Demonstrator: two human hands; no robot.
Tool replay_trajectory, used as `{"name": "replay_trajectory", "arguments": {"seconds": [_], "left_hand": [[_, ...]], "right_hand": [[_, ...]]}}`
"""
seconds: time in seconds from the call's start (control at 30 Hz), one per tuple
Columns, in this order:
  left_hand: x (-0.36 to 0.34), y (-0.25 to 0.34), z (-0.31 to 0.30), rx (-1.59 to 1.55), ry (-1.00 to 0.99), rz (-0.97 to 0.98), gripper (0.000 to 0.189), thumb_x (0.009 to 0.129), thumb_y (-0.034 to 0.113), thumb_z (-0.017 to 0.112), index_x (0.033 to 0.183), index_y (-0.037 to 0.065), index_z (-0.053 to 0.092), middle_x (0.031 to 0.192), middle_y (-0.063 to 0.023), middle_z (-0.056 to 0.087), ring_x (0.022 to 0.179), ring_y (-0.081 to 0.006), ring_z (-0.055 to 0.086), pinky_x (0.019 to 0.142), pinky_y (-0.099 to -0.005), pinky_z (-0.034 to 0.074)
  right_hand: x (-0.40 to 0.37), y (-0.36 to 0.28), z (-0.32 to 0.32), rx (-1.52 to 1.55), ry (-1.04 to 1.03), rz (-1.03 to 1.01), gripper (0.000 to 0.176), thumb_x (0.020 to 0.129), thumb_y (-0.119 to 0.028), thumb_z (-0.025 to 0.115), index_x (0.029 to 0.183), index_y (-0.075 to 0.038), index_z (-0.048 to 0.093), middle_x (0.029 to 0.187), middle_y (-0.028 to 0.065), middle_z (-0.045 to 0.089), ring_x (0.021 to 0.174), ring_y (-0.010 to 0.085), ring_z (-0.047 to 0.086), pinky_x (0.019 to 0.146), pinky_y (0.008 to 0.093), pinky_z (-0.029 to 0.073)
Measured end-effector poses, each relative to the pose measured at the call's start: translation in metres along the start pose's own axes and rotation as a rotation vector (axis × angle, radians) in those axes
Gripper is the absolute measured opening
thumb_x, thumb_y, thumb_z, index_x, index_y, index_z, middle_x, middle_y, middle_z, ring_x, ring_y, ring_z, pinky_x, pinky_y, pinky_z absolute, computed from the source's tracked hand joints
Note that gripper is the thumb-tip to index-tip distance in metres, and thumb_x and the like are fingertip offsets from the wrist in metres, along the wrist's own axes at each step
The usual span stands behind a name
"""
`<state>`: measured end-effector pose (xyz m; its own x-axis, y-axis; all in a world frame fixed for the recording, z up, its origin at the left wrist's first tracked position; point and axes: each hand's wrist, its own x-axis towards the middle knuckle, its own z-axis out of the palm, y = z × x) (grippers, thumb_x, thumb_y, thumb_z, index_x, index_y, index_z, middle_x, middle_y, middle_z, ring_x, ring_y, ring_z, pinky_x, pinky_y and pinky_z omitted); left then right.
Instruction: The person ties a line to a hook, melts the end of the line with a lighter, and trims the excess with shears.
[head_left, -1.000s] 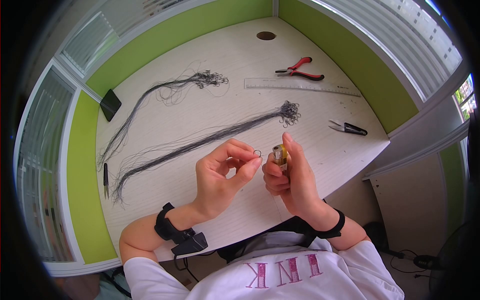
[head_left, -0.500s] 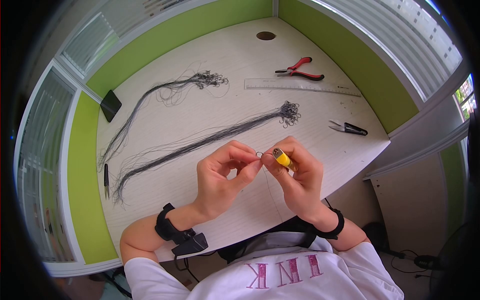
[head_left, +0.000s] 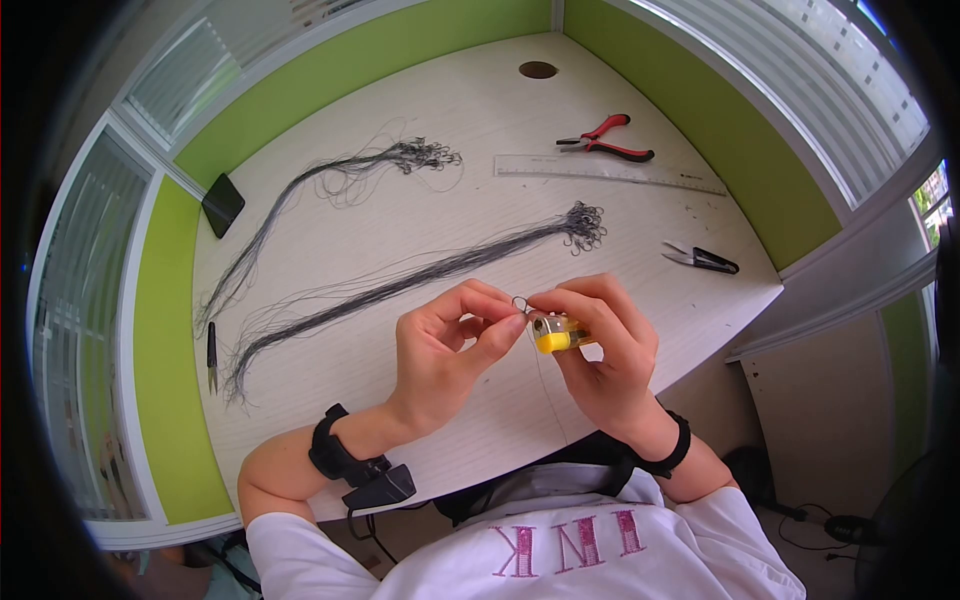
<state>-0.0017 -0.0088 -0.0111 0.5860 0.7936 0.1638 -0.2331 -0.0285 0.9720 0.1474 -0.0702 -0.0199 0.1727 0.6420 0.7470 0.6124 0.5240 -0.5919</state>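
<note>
Between the thumb and forefinger of my left hand (head_left: 445, 340) is a small dark fishing hook (head_left: 518, 302), its bend showing above the fingertips. A thin fishing line (head_left: 541, 380) hangs down from it toward the table's front edge. My right hand (head_left: 618, 345) is closed around a yellow lighter (head_left: 560, 335), whose metal top points left, close to the hook. No flame shows. Beyond my hands lies a long bundle of dark lines (head_left: 420, 272) with a cluster of hooks (head_left: 584, 228) at its right end.
A second bundle of hooked lines (head_left: 290, 190) lies farther back. Red-handled pliers (head_left: 610, 140) rest beside a clear ruler (head_left: 610, 173). Black thread snips (head_left: 702, 258) are at right, another pair (head_left: 212, 357) at left. A black flat object (head_left: 223, 206) leans against the green partition (head_left: 170, 350).
My right hand has turned the lighter so its top now points left and sits lower, just under the hook. My left hand keeps its pinch in nearly the same place.
</note>
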Motion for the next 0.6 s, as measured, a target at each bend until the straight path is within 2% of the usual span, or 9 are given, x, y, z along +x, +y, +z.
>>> {"name": "replay_trajectory", "arguments": {"seconds": [0.13,0.2,0.23,0.3,0.33,0.4,0.47,0.5,0.6], "left_hand": [[0.0001,-0.0012,-0.0001,0.01,-0.009,0.019,0.006,0.082,0.002,0.063,0.086,-0.001,0.062,0.089,-0.0065,0.058,0.08,-0.0088,0.054,0.069,-0.0212,0.045],[-0.0002,-0.0003,0.0,0.037,-0.016,0.023,0.005,0.082,0.002,0.062,0.086,-0.001,0.062,0.089,-0.0063,0.058,0.08,-0.0087,0.054,0.069,-0.0212,0.045],[-0.0004,0.0004,-0.0001,0.065,-0.023,0.025,0.005,0.082,0.002,0.062,0.086,-0.001,0.062,0.089,-0.0061,0.058,0.079,-0.0085,0.054,0.069,-0.0212,0.045],[-0.0008,0.0035,0.0009,0.064,-0.011,0.002,0.005,0.081,0.001,0.061,0.086,-0.001,0.061,0.09,-0.0067,0.057,0.081,-0.0092,0.053,0.072,-0.022,0.045],[-0.0008,0.0043,0.0013,0.061,-0.002,-0.021,0.005,0.08,0.0,0.059,0.085,-0.002,0.06,0.092,-0.0073,0.056,0.083,-0.0099,0.053,0.074,-0.0228,0.045],[-0.0005,0.0037,0.0011,0.043,0.002,-0.026,0.005,0.08,-0.001,0.059,0.085,-0.002,0.06,0.092,-0.0072,0.056,0.083,-0.0097,0.053,0.074,-0.0226,0.045],[-0.0001,0.0023,0.0012,0.026,0.006,-0.033,0.006,0.079,-0.002,0.059,0.085,-0.002,0.06,0.091,-0.0071,0.056,0.083,-0.0096,0.053,0.074,-0.0224,0.045],[0.0002,0.0006,0.0011,0.028,0.009,-0.01,0.005,0.08,0.0,0.06,0.085,-0.001,0.061,0.09,-0.0064,0.057,0.08,-0.0085,0.053,0.07,-0.0217,0.045],[0.0004,-0.0006,0.0006,0.037,0.0,0.019,0.005,0.081,0.002,0.062,0.085,-0.001,0.062,0.088,-0.0057,0.059,0.076,-0.0072,0.054,0.065,-0.0205,0.044]], "right_hand": [[-0.0002,-0.0002,0.0006,0.014,-0.02,0.004,0.031,0.06,0.011,0.066,0.089,0.0,0.059,0.081,0.0095,0.056,0.066,0.0203,0.058,0.052,0.0262,0.046],[-0.0017,-0.0018,0.0013,0.053,-0.038,0.07,0.026,0.067,0.01,0.063,0.09,0.001,0.056,0.082,0.01,0.056,0.066,0.0182,0.057,0.053,0.025,0.046],[-0.0026,-0.0024,0.0011,0.053,-0.038,0.068,0.026,0.067,0.01,0.063,0.09,0.001,0.056,0.082,0.01,0.056,0.066,0.0182,0.057,0.053,0.025,0.046],[-0.0047,-0.0034,0.0001,0.254,-0.065,0.319,0.019,0.075,0.009,0.057,0.093,0.003,0.055,0.084,0.0097,0.055,0.07,0.0146,0.057,0.057,0.0229,0.045],[-0.0049,-0.0035,-0.0006,0.254,-0.065,0.318,0.019,0.075,0.009,0.057,0.093,0.003,0.055,0.084,0.0097,0.055,0.07,0.0146,0.057,0.057,0.0229,0.045],[-0.0052,-0.0035,-0.0023,0.356,-0.077,0.406,0.005,0.086,0.001,0.053,0.09,0.002,0.055,0.088,0.0077,0.056,0.076,0.0115,0.05,0.066,0.0217,0.039],[-0.0039,-0.0017,-0.002,0.365,-0.077,0.379,0.011,0.083,0.003,0.055,0.093,0.003,0.056,0.086,0.0073,0.055,0.073,0.0114,0.052,0.062,0.021,0.041],[-0.0035,-0.0009,-0.0017,0.375,-0.078,0.35,0.016,0.08,0.005,0.056,0.096,0.003,0.056,0.084,0.0068,0.054,0.07,0.0112,0.053,0.059,0.0203,0.042],[-0.0051,-0.0005,-0.003,0.465,-0.118,0.415,0.014,0.081,0.002,0.058,0.096,0.002,0.058,0.083,0.0058,0.055,0.071,0.0108,0.052,0.06,0.0209,0.041]]}}
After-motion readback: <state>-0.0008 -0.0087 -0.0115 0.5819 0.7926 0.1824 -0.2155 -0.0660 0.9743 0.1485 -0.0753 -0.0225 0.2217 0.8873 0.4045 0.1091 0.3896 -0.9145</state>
